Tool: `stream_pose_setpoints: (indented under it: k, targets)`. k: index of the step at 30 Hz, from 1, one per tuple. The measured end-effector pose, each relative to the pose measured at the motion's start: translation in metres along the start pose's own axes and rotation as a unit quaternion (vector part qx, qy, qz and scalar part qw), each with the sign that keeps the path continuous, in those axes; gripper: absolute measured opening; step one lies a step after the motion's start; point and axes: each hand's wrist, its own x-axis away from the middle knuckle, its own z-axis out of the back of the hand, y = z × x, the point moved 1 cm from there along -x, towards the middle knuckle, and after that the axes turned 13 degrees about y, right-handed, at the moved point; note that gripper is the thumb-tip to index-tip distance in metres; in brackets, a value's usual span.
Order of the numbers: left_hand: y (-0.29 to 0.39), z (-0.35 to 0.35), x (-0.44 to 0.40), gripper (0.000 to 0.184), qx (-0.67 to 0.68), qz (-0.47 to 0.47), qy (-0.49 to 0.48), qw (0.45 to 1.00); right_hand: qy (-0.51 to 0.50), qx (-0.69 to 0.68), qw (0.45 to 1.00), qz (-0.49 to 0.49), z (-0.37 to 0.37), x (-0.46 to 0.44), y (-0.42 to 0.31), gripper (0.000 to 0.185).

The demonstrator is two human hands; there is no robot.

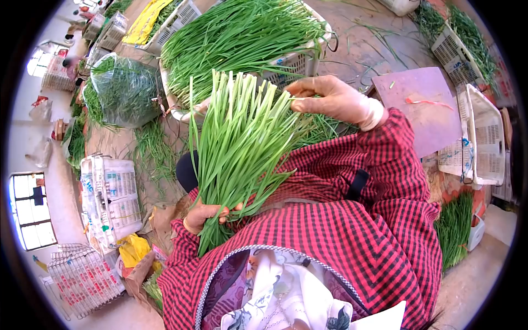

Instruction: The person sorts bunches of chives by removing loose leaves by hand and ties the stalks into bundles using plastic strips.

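The smock (pixel 341 236) is red-and-black checked; a pale cuff (pixel 375 114) shows at two o'clock, white floral cloth (pixel 300 291) at six.

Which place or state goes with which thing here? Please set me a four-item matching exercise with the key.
1. left hand
2. right hand
3. red strip
4. clear plastic bag

A. lying on the purplish board
B. filled with greens
C. closed around the leafy part of the green bundle
D. at the pale stem ends, fingertips beside the outermost stalks

Pairs: 1-C, 2-D, 3-A, 4-B
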Motion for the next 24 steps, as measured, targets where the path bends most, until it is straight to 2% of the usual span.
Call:
stream_pose_setpoints:
  k: [1,6,8,9,10,11,12,13,15,18,20,21,22,24]
  targets:
    - [0.001,-0.004,0.0,0.055,0.019,-0.006,-0.006,1.0,0.006,-0.008,1.0,-0.009,-0.006,-0.004,0.012,0.032]
    - [0.008,-0.016,0.006,0.052,0.036,-0.038,0.007,0.999,0.039,0.037,0.999,0.0,-0.001,-0.001,0.013,0.02]
    - [0.003,-0.007,0.005,0.05,-0.031,-0.051,0.023,0.998,0.196,0.036,0.979,-0.041,0.011,-0.001,0.026,0.02]
    - [0.0,-0.003,0.004,0.051,-0.019,-0.045,0.019,0.999,0.238,0.068,0.968,-0.029,0.028,-0.004,0.032,0.019]
    - [0.0,-0.005,0.004,0.051,-0.018,-0.047,0.019,0.999,0.244,0.294,0.919,-0.096,0.042,-0.004,0.013,0.02]
    - [0.002,-0.008,0.004,0.05,-0.031,-0.055,0.029,0.998,0.312,0.358,0.879,0.041,0.045,-0.005,0.026,0.022]
    - [0.003,-0.012,0.003,0.049,-0.043,-0.062,0.038,0.996,0.371,0.412,0.813,0.177,0.045,-0.005,0.039,0.024]
    - [0.004,-0.015,0.001,0.049,-0.042,-0.062,0.037,0.997,0.37,0.413,0.813,0.176,0.034,-0.004,0.019,0.024]
    - [0.007,-0.023,-0.002,0.046,-0.05,-0.067,0.044,0.996,0.27,0.246,0.898,0.247,0.001,-0.004,-0.019,0.031]
    - [0.014,-0.04,-0.003,0.046,-0.081,-0.068,0.069,0.992,0.18,0.343,0.868,0.309,-0.03,-0.019,-0.018,0.031]
    - [0.014,-0.041,-0.005,0.052,-0.089,-0.056,0.061,0.993,0.142,0.385,0.888,0.208,-0.042,-0.023,-0.016,0.025]
    - [0.015,-0.041,-0.004,0.057,-0.076,-0.058,0.049,0.994,0.108,0.355,0.911,0.18,-0.041,-0.029,-0.011,0.021]
    - [0.014,-0.041,-0.004,0.063,-0.062,-0.06,0.038,0.996,0.107,0.355,0.911,0.181,-0.04,-0.031,-0.009,0.021]
    - [0.015,-0.041,-0.003,0.068,-0.058,-0.066,0.048,0.995,0.11,0.2,0.945,0.233,-0.034,-0.03,-0.007,0.016]
